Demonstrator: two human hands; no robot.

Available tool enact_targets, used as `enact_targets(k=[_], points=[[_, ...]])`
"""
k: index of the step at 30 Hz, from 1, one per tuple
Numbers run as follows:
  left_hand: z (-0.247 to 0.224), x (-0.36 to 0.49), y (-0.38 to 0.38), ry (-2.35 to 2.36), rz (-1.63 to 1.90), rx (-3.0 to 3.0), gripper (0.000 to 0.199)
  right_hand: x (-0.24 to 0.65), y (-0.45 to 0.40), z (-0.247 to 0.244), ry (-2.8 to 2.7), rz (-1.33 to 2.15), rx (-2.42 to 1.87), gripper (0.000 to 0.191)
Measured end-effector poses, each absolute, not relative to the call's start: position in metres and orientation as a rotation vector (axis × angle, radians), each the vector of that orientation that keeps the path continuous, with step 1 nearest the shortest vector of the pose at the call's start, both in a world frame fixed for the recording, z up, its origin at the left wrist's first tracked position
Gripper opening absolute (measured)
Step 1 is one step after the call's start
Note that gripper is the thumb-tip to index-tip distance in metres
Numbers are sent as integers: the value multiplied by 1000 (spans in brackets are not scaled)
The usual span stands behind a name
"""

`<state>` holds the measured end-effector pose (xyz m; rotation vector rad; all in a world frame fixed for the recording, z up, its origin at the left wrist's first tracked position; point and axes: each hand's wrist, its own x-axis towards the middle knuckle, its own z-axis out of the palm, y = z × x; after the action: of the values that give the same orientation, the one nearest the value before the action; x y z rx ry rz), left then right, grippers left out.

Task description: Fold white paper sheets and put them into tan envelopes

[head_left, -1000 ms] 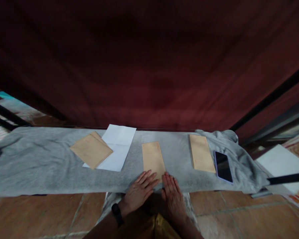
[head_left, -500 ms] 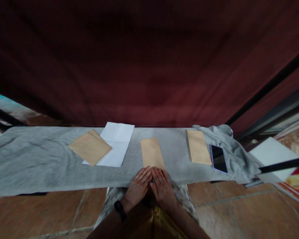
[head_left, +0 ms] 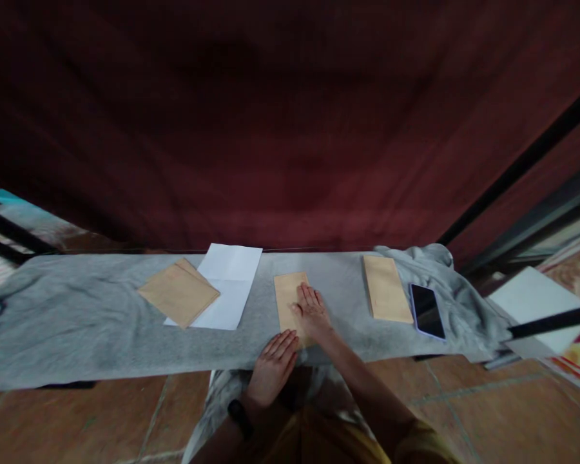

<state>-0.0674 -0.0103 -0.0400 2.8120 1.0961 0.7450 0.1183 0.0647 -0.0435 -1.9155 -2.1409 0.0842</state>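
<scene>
A brown paper envelope [head_left: 286,303] lies lengthwise before me on a grey cloth. My right hand [head_left: 312,312] rests flat on its upper right part, fingers stretched out and holding nothing. On its lower left corner lie the fingertips of my left hand [head_left: 274,364], which is also flat and has a dark band at the wrist. Off to the left, a few brown envelopes [head_left: 178,293] overlap a creased white sheet of paper [head_left: 232,290]. A neat stack of brown envelopes [head_left: 387,289] sits to the right.
Right of the stack is a phone [head_left: 427,310] with a dark screen. The grey cloth [head_left: 77,322] covers a long narrow surface and bunches at its right end. A dark red curtain [head_left: 290,161] hangs behind it. Tiled floor [head_left: 111,419] shows below.
My right hand has moved up the envelope from its lower edge, away from my left hand. My left hand stays near the lower edge. The view has shifted slightly.
</scene>
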Motion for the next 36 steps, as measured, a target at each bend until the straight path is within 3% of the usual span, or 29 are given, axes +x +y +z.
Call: enact_targets(k=[5, 17, 31, 36], points=[[-36, -68, -7, 1131, 608, 2824, 36, 114, 56, -46, -2066, 45, -1913, 56], [-7, -31, -16, 1297, 159, 3087, 50, 129, -54, -69, -1809, -30, -1879, 54], [-11, -1, -3, 1310, 206, 3184, 54, 133, -16, -38, -1052, 833, -1548, 40], [39, -16, 26, 1406, 576, 2681, 40, 145, -21, -10, -516, 1087, -1380, 73]])
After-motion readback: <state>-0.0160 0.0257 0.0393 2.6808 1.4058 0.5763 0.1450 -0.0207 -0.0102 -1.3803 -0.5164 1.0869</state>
